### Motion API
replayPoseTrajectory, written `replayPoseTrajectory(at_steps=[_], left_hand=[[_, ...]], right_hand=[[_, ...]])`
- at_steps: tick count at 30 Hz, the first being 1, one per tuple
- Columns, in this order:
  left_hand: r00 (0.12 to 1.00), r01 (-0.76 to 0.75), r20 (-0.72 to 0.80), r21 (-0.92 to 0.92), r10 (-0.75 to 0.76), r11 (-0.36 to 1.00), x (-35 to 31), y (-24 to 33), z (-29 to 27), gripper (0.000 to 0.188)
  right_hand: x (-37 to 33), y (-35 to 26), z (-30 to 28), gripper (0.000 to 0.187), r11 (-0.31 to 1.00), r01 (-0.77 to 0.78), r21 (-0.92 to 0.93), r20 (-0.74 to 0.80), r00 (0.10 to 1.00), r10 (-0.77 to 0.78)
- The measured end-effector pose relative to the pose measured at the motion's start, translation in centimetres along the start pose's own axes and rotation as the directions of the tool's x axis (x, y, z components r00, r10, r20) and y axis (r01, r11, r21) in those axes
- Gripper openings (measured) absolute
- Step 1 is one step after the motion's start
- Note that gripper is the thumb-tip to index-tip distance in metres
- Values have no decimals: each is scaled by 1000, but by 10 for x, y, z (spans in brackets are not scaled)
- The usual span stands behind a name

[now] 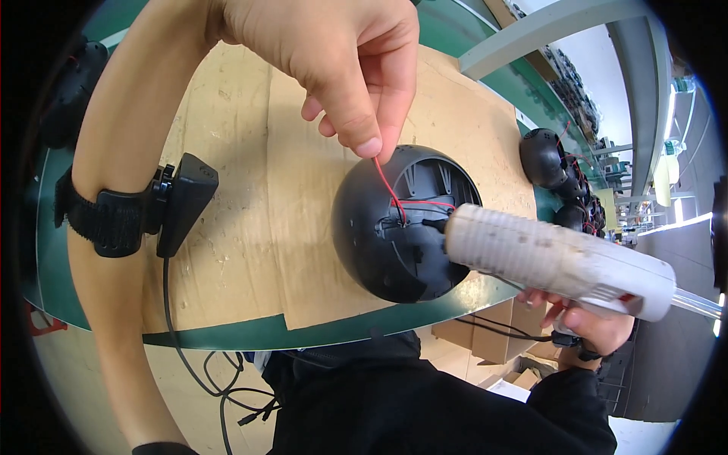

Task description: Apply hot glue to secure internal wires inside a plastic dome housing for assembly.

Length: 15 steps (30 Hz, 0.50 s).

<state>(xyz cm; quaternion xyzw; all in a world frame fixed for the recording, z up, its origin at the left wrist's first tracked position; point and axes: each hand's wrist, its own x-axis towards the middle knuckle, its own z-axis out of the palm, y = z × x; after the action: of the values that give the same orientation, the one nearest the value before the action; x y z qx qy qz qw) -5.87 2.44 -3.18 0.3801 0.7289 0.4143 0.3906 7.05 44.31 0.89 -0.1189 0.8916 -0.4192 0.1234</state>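
Observation:
A round black plastic shell [356,227] lies on the cardboard with its open side up, showing ribs and a cavity. Above it, my left hand [341,68] pinches the end of a thin red wire [384,179] between thumb and forefinger; the wire runs down into the shell. Another stretch of red wire crosses the cavity. My right hand [599,327] is wrapped round the handle of a white hot glue gun [553,254] with a clear glue stick at its rear. The gun's dark nozzle points into the shell, close to the wire's lower end; whether it touches is unclear.
A cardboard sheet [235,250] covers much of the green table [356,334]. More black round shells [542,158] with red wires stand at the right edge, others at the far left. A strapped black device [186,205] on my left forearm trails a cable. Cardboard boxes [493,330] sit below the table.

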Motion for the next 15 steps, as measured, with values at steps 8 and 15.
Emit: replayPoseTrajectory(at_steps=[8, 15], left_hand=[[984, -19, -171, 128, 41, 992, 3, 6, 12, 11], [953, 184, -293, 366, -75, 912, -7, 32, 20, 58]], right_hand=[[14, -27, 13, 83, 929, -109, 354, 80, 993, 86], [43, 48, 2, 46, 978, 60, 200, -203, 979, -19]])
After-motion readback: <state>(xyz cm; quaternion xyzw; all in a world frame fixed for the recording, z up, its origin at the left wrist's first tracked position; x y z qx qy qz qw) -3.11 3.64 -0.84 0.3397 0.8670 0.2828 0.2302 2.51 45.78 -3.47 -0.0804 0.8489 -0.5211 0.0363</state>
